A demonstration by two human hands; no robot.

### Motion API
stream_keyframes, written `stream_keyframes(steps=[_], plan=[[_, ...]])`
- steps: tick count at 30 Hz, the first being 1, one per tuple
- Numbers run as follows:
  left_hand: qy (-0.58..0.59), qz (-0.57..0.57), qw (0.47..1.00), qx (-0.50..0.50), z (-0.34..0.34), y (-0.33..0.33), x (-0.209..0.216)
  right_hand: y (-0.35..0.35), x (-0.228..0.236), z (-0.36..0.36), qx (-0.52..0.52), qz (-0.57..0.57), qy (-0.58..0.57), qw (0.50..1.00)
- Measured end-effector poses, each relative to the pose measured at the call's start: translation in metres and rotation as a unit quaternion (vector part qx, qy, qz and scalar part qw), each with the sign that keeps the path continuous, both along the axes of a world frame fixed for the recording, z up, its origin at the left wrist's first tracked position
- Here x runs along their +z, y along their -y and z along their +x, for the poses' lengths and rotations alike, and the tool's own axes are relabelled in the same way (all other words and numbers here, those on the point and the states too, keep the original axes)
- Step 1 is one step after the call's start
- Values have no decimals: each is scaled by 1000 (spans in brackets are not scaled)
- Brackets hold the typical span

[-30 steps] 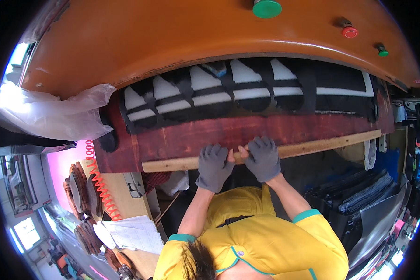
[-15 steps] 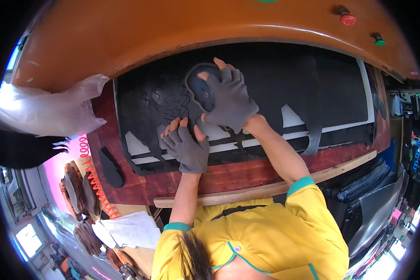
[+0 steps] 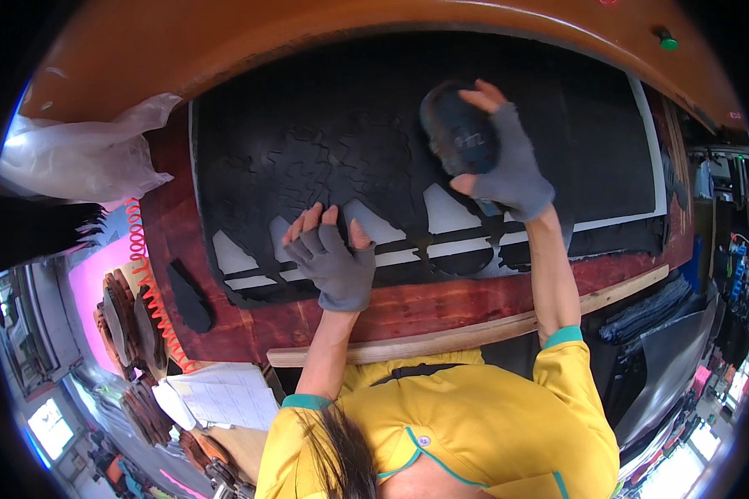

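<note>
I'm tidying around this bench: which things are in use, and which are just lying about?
In use:
- dark rounded tool, in the right hand
- black sheet, under the left hand
- red-brown board, beneath

Apparently lying about:
- loose black piece, on the board's left
- papers
- translucent plastic

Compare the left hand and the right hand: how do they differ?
The right hand grips a dark sole-shaped die; the left hand shows nothing in its grip. The right hand is farther forward than the left hand. Both wear grey gloves with bare fingertips.
</note>
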State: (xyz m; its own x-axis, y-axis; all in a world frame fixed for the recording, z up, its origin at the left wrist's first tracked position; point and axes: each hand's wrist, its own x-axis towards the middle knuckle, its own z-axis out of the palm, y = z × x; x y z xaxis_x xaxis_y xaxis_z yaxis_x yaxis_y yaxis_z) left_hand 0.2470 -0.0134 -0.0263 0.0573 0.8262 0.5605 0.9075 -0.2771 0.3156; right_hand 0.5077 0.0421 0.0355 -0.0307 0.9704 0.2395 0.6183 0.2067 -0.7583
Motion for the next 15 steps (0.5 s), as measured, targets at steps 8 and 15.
stream_keyframes(steps=[8,15], plan=[[5,11,1000,-4,9,-1,-4,55,-42,-32,-142,151,139,968],[9,38,999,1,17,-24,-7,41,-71,-17,-148,166,83,971]])
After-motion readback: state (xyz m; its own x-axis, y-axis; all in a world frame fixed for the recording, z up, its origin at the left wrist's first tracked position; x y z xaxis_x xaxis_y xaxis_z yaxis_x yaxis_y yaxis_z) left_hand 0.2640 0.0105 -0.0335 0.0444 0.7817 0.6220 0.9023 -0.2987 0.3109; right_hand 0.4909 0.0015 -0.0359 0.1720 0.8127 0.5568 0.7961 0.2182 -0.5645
